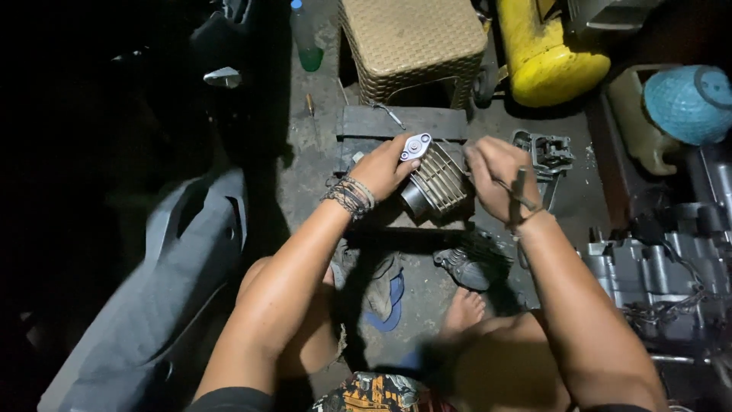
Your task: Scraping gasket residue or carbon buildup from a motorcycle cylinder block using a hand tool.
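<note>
Both hands close on a finned metal engine cylinder (436, 181): the left hand (385, 169) wraps its near end, fingers by a small flat bracket (415, 146), and the right hand (497, 177) presses the far side with a thin metal tool (518, 189) lying across its back. The cylinder rests tilted on a dark wooden block (381, 126) on the concrete floor. Around it, largest first: a grey plastic panel (152, 305) far left, a woven basket (412, 42) and yellow tank (545, 53) beyond, an engine casing (656, 267) right.

A single head-worn camera looks steeply down from the person's own eye level, close over both forearms, facing forward across a concrete floor (313, 175) toward a wicker stool (412, 42) at the frame's top.
</note>
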